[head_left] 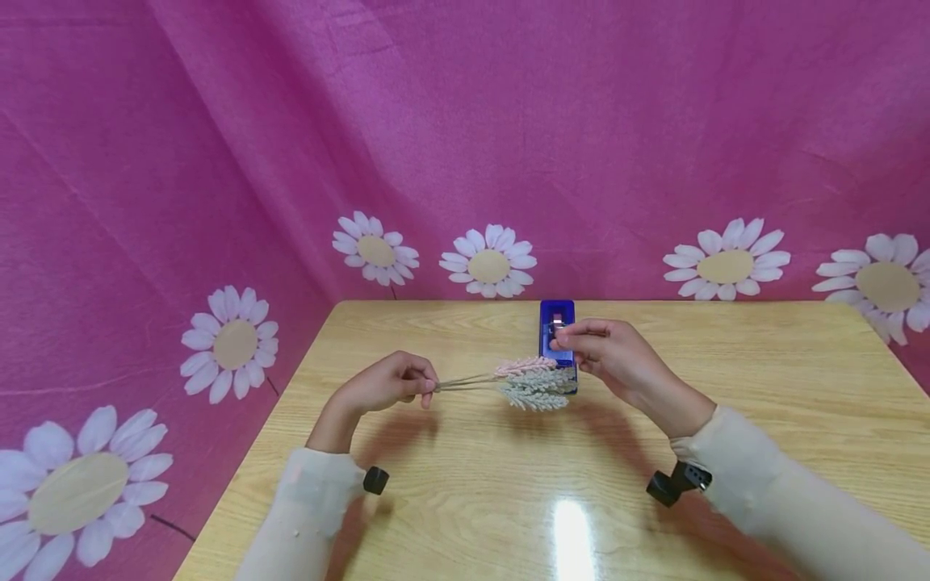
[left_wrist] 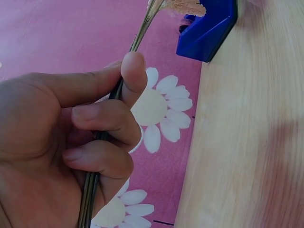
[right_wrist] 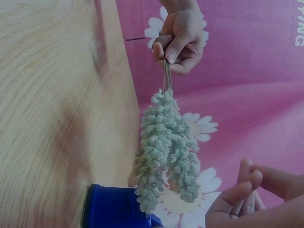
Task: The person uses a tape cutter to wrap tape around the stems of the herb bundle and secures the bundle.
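The left hand is curled around the thin stems of a fluffy bunch, nearer the left edge of the wooden table than the right hand is. The bunch is held up sideways above the table, with its pink and pale green heads pointing toward the right edge. In the head view the heads cover the near end of a blue holder, but whether they touch it is hard to tell. The blue holder, which looks like a tape holder, sits by the far edge, a bit left of that edge's middle. The right hand reaches over the blue holder with its thumb and finger close together at the tips. No one can tell from here if there is something small between them. The step in hand looks like holding the bunch steady with one hand while the other works at the blue holder. The next move seems to call for a firm hold on the stems, soft, careful fingertips at the blue holder, and a little room so the fluffy heads do not get caught or stuck.
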Demonstrator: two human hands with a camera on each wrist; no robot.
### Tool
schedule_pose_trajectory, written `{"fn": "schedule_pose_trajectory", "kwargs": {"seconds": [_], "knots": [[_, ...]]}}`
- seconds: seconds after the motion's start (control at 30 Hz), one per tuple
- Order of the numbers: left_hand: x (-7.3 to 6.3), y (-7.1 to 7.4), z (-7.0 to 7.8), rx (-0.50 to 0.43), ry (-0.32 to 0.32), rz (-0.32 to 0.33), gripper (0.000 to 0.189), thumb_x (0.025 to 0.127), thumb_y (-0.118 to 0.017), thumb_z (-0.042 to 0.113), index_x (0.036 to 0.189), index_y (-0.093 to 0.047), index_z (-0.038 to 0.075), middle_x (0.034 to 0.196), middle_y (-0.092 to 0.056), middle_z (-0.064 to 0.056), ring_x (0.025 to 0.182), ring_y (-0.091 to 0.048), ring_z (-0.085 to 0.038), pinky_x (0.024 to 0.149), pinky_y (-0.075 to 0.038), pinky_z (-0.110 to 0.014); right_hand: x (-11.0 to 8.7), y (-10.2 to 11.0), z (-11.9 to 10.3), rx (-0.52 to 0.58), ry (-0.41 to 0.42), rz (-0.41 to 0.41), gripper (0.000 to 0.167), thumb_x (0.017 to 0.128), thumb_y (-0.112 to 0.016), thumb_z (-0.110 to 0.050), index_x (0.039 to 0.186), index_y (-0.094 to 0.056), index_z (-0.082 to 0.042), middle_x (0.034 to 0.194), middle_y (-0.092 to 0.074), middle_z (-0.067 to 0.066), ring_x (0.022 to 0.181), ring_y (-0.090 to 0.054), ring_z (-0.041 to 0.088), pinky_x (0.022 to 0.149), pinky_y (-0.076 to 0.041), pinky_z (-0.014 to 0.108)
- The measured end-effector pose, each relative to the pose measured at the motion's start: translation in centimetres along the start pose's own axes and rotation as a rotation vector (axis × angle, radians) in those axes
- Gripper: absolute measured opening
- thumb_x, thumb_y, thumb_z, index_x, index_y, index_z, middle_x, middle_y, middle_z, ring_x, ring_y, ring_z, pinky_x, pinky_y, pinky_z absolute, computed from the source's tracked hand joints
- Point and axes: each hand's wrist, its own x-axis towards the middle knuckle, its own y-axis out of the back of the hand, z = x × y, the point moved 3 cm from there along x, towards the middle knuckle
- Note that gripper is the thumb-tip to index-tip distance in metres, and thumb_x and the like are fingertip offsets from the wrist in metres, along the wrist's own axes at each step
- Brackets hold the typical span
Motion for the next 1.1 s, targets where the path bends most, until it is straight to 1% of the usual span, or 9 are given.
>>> {"fn": "schedule_pose_trajectory", "kwargs": {"seconds": [0.13,0.23,0.3,0.43,0.57,0.73,0.8,0.97,1.1], "knots": [[0.0,-0.1,0.3,-0.001,-0.011,-0.017,0.015,0.104,-0.056,0.000,0.097,-0.069,-0.003,0.076,-0.067,-0.016,0.057,-0.037,-0.008,0.057,-0.031,-0.021,0.2,0.0,-0.1,0.008,-0.008,0.007,0.009,0.101,-0.068,-0.011,0.101,-0.077,-0.013,0.098,-0.078,-0.002,0.077,-0.058,0.010,0.069,-0.049,0.022],[0.1,-0.3,0.6,-0.013,-0.019,-0.036,0.015,0.104,-0.056,0.001,0.097,-0.069,-0.003,0.076,-0.066,-0.018,0.058,-0.037,-0.008,0.057,-0.031,-0.021,0.2,0.0,-0.1,0.014,-0.014,0.010,0.009,0.100,-0.068,-0.011,0.104,-0.077,-0.011,0.098,-0.078,-0.001,0.077,-0.058,0.009,0.069,-0.050,0.021],[0.2,-0.6,0.8,-0.016,-0.021,-0.048,0.015,0.104,-0.056,0.001,0.097,-0.069,-0.003,0.077,-0.066,-0.021,0.059,-0.037,-0.008,0.058,-0.031,-0.021,0.2,0.0,-0.2,0.010,-0.015,0.011,0.012,0.100,-0.068,-0.012,0.109,-0.075,-0.006,0.099,-0.078,-0.001,0.077,-0.059,0.009,0.070,-0.051,0.021],[0.9,-1.3,1.1,-0.009,-0.014,-0.068,0.015,0.104,-0.057,0.001,0.096,-0.069,0.000,0.079,-0.064,-0.028,0.058,-0.036,-0.009,0.058,-0.031,-0.021,0.3,-0.1,-0.2,0.000,-0.011,0.007,0.022,0.101,-0.068,-0.012,0.117,-0.071,0.002,0.102,-0.078,0.002,0.076,-0.058,0.009,0.070,-0.051,0.022],[2.0,-2.2,1.4,0.006,-0.016,-0.085,0.016,0.104,-0.057,0.001,0.095,-0.069,0.002,0.083,-0.061,-0.035,0.057,-0.034,-0.010,0.058,-0.032,-0.022,0.3,-0.2,-0.2,-0.008,-0.004,-0.002,0.017,0.101,-0.067,-0.012,0.113,-0.072,-0.001,0.103,-0.078,0.004,0.072,-0.055,0.009,0.066,-0.049,0.021],[3.6,-3.6,1.9,0.035,-0.026,-0.086,0.016,0.105,-0.056,0.002,0.095,-0.068,-0.001,0.081,-0.064,-0.030,0.057,-0.034,-0.011,0.058,-0.032,-0.023,0.2,-0.4,-0.3,-0.002,0.001,-0.010,0.014,0.101,-0.068,-0.011,0.110,-0.073,-0.001,0.100,-0.078,0.003,0.069,-0.053,0.007,0.063,-0.047,0.020],[4.4,-4.1,2.0,0.045,-0.026,-0.081,0.016,0.105,-0.056,0.003,0.096,-0.068,-0.001,0.078,-0.066,-0.023,0.059,-0.036,-0.011,0.059,-0.033,-0.023,0.2,-0.5,-0.3,-0.003,0.000,-0.010,0.015,0.101,-0.068,-0.011,0.110,-0.073,0.000,0.099,-0.078,0.003,0.068,-0.052,0.007,0.061,-0.046,0.020],[6.1,-5.0,2.6,0.063,-0.028,-0.074,0.014,0.105,-0.058,0.005,0.098,-0.070,0.003,0.076,-0.068,-0.009,0.063,-0.041,-0.010,0.062,-0.035,-0.024,0.1,-0.7,-0.2,0.015,-0.001,-0.017,0.009,0.100,-0.067,-0.009,0.099,-0.076,-0.010,0.098,-0.078,0.003,0.064,-0.051,0.006,0.059,-0.048,0.020],[7.5,-5.7,3.2,0.062,-0.043,-0.083,0.014,0.105,-0.057,0.006,0.100,-0.070,0.003,0.076,-0.068,-0.009,0.061,-0.039,-0.010,0.059,-0.032,-0.023,0.2,-0.9,0.0,0.009,0.000,-0.011,0.011,0.100,-0.067,-0.008,0.096,-0.076,-0.012,0.095,-0.078,0.001,0.064,-0.052,0.005,0.058,-0.049,0.020]]}}
